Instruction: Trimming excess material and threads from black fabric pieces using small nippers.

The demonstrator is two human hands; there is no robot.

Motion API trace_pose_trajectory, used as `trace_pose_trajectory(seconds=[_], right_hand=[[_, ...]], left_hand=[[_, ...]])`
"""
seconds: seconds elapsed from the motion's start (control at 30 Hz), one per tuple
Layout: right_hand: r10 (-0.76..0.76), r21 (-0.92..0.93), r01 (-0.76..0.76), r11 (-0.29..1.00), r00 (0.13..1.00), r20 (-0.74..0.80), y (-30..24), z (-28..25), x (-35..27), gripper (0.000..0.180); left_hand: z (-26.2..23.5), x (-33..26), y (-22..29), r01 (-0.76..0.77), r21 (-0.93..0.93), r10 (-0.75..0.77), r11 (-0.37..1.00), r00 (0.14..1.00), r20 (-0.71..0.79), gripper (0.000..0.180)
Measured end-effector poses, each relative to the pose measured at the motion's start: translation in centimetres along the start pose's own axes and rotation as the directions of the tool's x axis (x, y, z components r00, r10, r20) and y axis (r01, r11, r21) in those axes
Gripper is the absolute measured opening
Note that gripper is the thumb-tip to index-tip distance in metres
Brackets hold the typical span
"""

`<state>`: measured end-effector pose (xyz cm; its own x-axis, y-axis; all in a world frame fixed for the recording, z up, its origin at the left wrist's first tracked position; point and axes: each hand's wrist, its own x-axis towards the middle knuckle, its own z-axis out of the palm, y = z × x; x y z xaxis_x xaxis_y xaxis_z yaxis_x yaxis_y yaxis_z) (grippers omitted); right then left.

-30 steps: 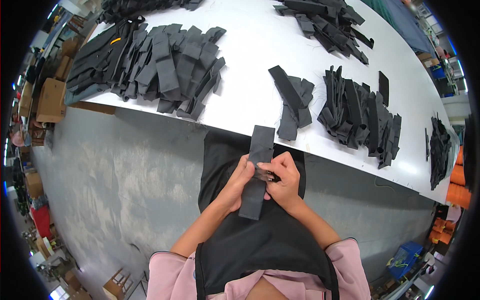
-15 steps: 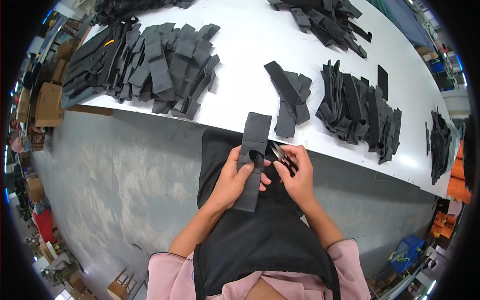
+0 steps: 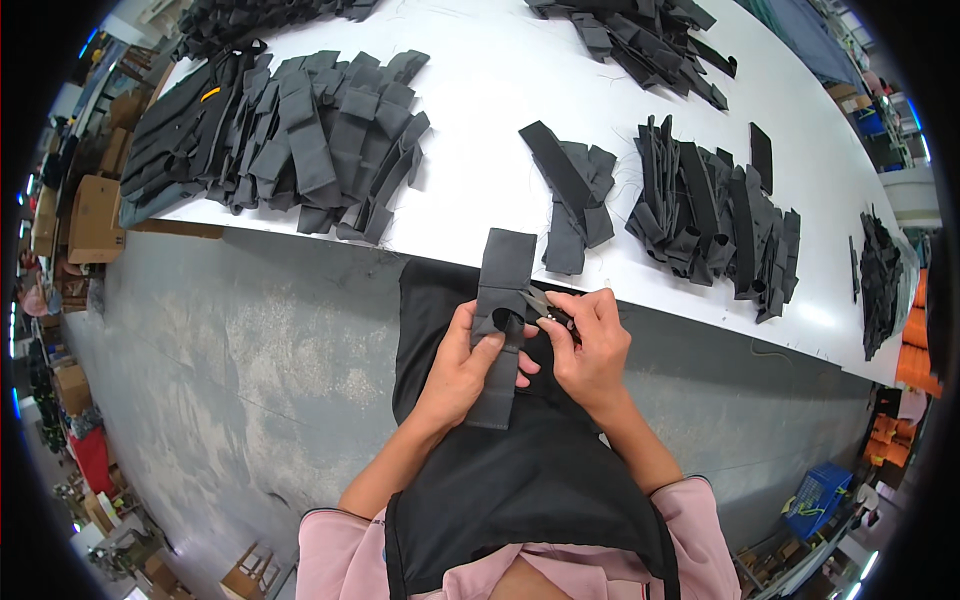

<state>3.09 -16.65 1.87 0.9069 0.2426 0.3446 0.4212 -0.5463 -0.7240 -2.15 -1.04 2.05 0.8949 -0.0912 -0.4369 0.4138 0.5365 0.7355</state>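
My left hand (image 3: 462, 362) grips a dark grey fabric strap (image 3: 508, 258) that hangs upright over my lap, with a small loop standing out at its middle. The thumb lies on the front of the strap and the fingers reach behind it. My right hand (image 3: 592, 345) is closed around small thread snips (image 3: 540, 304). Their metal blades point left and meet the strap's right edge, just above the loop; whether they touch a thread is too small to tell. Straight ahead on the table, a few similar straps (image 3: 572, 205) lie in a loose crossed stack.
The white table (image 3: 470, 130) has its near edge just beyond my hands. Heaps of grey straps (image 3: 330, 140) lie at left, more straps (image 3: 715, 215) at right, and another pile (image 3: 640, 45) at the far side. A black apron (image 3: 530, 490) covers my lap. A blue crate (image 3: 818, 500) stands on the floor at right.
My right hand has moved left, bringing the snips' blades from beside the strap up to its right edge. The left hand keeps its hold, with the strap shifted slightly.
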Motion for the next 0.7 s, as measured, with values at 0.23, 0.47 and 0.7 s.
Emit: trace_pose_trajectory(seconds=[0.23,0.47,0.7], right_hand=[[-0.136,-0.068,0.134,0.989,0.990,-0.038,0.29,-0.09,0.34,0.026],[-0.061,-0.051,0.062,0.997,0.998,0.020,0.08,-0.48,0.33,0.027],[0.014,0.050,-0.012,0.999,0.999,-0.038,-0.23,-0.71,0.10,0.022]], left_hand=[[0.01,-0.05,0.32,0.003,-0.036,-0.002,0.999,1.000,0.020,0.029],[0.16,-0.02,0.49,0.018,-0.004,-0.018,1.000,1.000,0.023,0.030],[-0.35,0.17,0.04,0.023,-0.016,-0.022,1.000,0.998,0.051,0.030]])
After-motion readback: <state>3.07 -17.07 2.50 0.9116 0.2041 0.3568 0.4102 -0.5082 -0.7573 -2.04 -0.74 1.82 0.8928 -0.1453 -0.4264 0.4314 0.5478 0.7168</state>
